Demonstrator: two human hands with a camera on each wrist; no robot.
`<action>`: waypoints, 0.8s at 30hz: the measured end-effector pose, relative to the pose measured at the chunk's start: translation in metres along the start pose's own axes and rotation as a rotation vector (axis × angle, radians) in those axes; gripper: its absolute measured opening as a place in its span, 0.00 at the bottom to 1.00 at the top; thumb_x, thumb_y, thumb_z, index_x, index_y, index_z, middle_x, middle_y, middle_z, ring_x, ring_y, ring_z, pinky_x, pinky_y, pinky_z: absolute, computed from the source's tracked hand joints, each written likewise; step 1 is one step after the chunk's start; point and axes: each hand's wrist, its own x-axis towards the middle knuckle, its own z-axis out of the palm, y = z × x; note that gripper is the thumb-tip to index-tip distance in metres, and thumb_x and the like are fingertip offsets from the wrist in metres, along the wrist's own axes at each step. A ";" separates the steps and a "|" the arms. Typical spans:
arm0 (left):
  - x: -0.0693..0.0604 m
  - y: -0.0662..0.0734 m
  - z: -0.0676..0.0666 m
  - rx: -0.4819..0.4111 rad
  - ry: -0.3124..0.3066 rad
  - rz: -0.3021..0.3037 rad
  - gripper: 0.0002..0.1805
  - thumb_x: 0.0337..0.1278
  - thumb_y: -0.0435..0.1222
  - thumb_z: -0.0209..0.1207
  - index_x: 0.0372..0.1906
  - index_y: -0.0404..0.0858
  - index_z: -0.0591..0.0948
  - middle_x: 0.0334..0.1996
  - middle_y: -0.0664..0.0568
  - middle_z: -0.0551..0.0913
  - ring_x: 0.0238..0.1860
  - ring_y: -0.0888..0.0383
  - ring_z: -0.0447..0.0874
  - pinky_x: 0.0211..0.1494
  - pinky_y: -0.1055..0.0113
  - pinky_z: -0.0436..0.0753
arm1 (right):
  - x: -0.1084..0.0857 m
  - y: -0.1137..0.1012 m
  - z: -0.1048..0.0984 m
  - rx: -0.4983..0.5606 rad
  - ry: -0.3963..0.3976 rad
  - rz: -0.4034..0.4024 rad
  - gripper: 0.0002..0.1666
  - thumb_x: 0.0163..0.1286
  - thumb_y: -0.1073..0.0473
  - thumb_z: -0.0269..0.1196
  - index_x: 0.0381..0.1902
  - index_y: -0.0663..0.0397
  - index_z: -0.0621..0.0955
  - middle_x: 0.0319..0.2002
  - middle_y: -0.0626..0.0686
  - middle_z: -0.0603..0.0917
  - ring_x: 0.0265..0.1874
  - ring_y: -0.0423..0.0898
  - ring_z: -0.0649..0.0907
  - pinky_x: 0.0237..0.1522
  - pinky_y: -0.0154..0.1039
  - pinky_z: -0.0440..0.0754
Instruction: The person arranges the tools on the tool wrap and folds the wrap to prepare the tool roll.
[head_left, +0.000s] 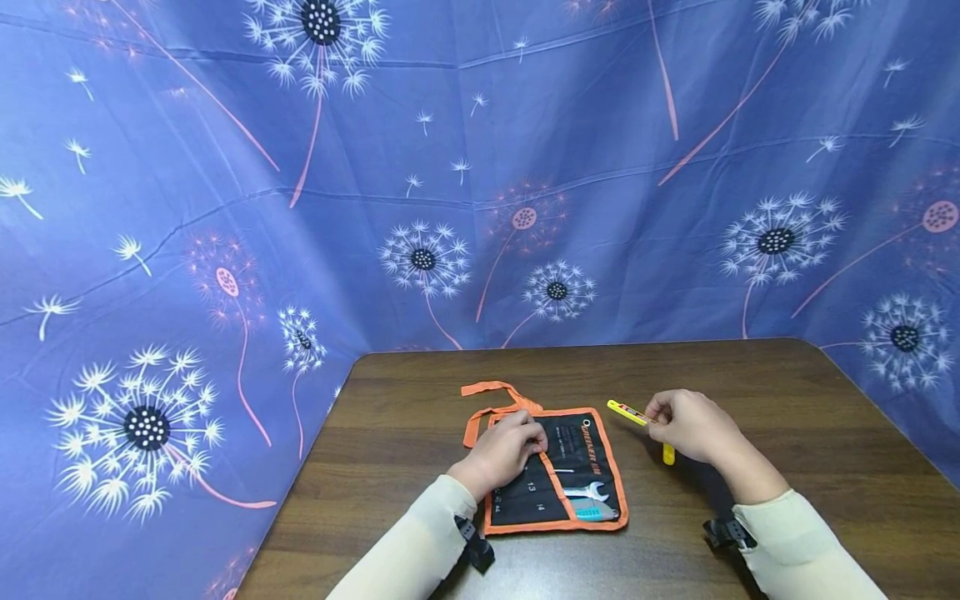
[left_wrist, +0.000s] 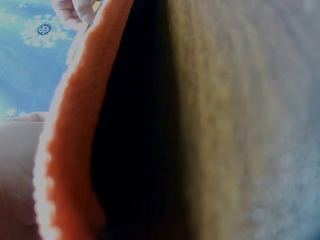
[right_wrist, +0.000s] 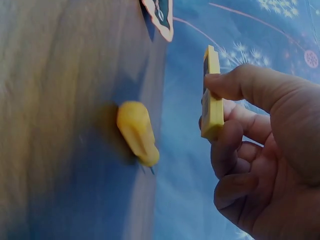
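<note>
An orange-edged black tool pouch (head_left: 525, 525) lies unrolled on the table, with an open-ended wrench (head_left: 588, 492) and a teal-handled tool (head_left: 594, 510) showing in its pocket. My left hand (head_left: 504, 450) rests over the pouch, its fingertips pinching the orange pocket edge. To the right of the pouch, my right hand (head_left: 692, 423) holds a slim yellow bar (right_wrist: 214, 107) with a printed label between thumb and fingers, raised off the table. Below that hand is a small yellow object (right_wrist: 137, 131) on the wood; its kind is unclear. The left wrist view is mostly filled by blurred pouch trim (left_wrist: 75, 130).
The brown wooden table (head_left: 795, 400) has rounded back corners. Behind it and at the sides hangs a blue cloth (head_left: 480, 167) with dandelion prints. Orange tie straps (head_left: 495, 408) trail from the pouch's upper left. Each wrist carries a black strap-on device (head_left: 474, 546).
</note>
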 end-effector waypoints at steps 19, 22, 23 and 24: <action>0.000 0.005 0.001 -0.002 0.008 -0.005 0.04 0.76 0.43 0.60 0.41 0.57 0.82 0.38 0.66 0.70 0.35 0.69 0.70 0.37 0.74 0.74 | -0.001 -0.024 0.022 0.012 0.013 -0.114 0.08 0.61 0.64 0.72 0.35 0.44 0.87 0.29 0.43 0.77 0.24 0.42 0.74 0.28 0.41 0.71; 0.000 0.005 0.001 -0.008 0.008 -0.012 0.04 0.76 0.43 0.60 0.41 0.58 0.81 0.38 0.66 0.70 0.35 0.68 0.70 0.37 0.74 0.74 | 0.000 -0.028 0.025 0.022 0.001 -0.133 0.09 0.61 0.64 0.72 0.36 0.44 0.88 0.30 0.42 0.78 0.25 0.41 0.75 0.29 0.41 0.73; 0.000 0.005 0.001 -0.012 0.007 -0.015 0.04 0.76 0.43 0.59 0.41 0.58 0.81 0.38 0.66 0.70 0.35 0.68 0.70 0.37 0.74 0.73 | 0.000 -0.029 0.026 0.022 -0.002 -0.137 0.09 0.62 0.64 0.72 0.36 0.43 0.88 0.30 0.42 0.79 0.25 0.41 0.75 0.29 0.40 0.73; 0.000 0.005 0.001 -0.017 0.006 -0.018 0.04 0.76 0.43 0.59 0.41 0.58 0.81 0.38 0.66 0.69 0.35 0.68 0.69 0.37 0.73 0.73 | 0.000 -0.029 0.027 0.022 -0.003 -0.140 0.09 0.62 0.64 0.72 0.37 0.43 0.88 0.30 0.41 0.79 0.26 0.40 0.75 0.29 0.40 0.73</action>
